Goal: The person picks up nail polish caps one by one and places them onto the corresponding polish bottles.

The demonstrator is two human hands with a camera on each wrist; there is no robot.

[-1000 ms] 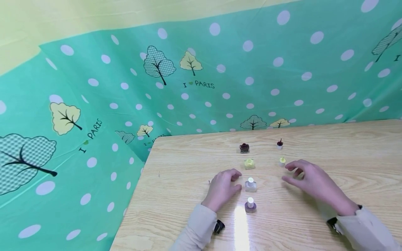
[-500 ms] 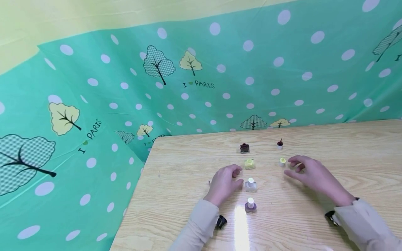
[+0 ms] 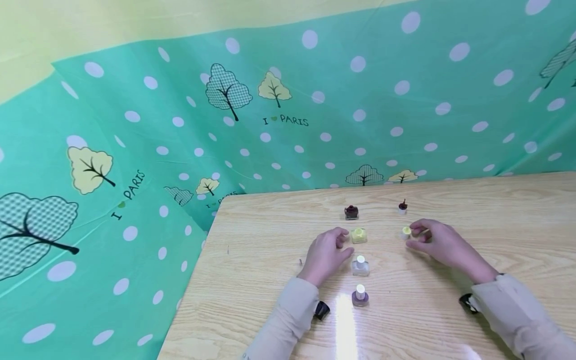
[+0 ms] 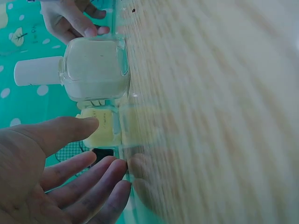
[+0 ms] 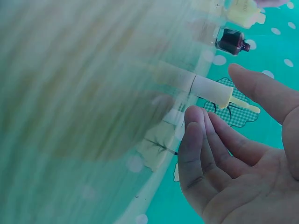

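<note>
In the head view my left hand (image 3: 326, 255) is just left of an uncapped yellow nail polish bottle (image 3: 359, 236), its thumb and fingers apart; the left wrist view has the thumb overlapping the yellow bottle, so contact is unclear. My right hand (image 3: 441, 242) is at the right of a white cap (image 3: 406, 232) standing upside down, its yellow-coated brush (image 5: 245, 104) pointing up. Thumb and fingers lie to either side of that cap, with a gap visible in the right wrist view. Neither hand grips anything.
Behind stand an uncapped dark red bottle (image 3: 351, 212) and its upturned cap with brush (image 3: 402, 207). Nearer are a capped clear bottle (image 3: 360, 267) and a capped purple bottle (image 3: 360, 296). All are on the wooden table (image 3: 261, 235), before a green dotted cloth (image 3: 270, 155).
Both hands have moved forward, away from the person: the left up beside the yellow bottle, the right up beside its cap. The bottles and caps stay put.
</note>
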